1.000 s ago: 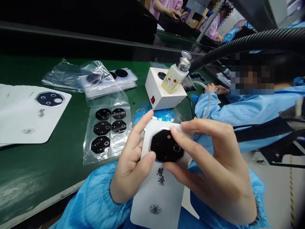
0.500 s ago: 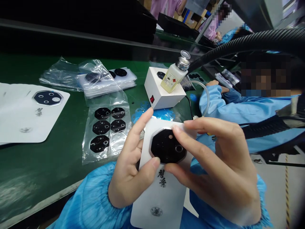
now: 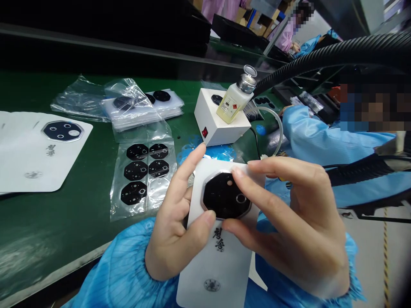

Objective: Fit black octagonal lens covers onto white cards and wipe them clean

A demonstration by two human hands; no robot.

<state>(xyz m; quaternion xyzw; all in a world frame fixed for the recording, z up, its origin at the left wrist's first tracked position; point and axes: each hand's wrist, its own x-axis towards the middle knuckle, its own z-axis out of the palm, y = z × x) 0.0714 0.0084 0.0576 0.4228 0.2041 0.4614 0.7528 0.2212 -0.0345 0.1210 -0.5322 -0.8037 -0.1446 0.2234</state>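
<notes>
Both hands are closed on a white card (image 3: 231, 267). The left hand (image 3: 175, 226) takes the card's left edge, with its thumb (image 3: 207, 219) on the face and its index finger rising past the upper corner. The right hand (image 3: 298, 222) is curled and pinches a black octagonal piece (image 3: 224, 196) between index fingertip (image 3: 238, 172) and thumb (image 3: 226, 226), at opposite edges.

The piece lies flat on the upper half of the card, above printed characters. It appears thin, light and stiff, with a glossy face that is likely to mark and a rim that may chip. Take hold at the rim only, and support the card from behind.

Beside the card lies a plastic sheet (image 3: 117, 209) carrying five black pieces (image 3: 133, 170). Beyond it are bagged stacks (image 3: 135, 112) on the green bench (image 3: 48, 231). To the left lies a larger card (image 3: 19, 171) bearing a three-holed black piece (image 3: 62, 131). Ahead stands a white box (image 3: 213, 130) with a red switch (image 3: 204, 132), and on it a dispensing bottle (image 3: 233, 102). A black corrugated hose (image 3: 324, 55) runs overhead, and a co-worker's blue sleeve (image 3: 308, 132) lies to the right.
</notes>
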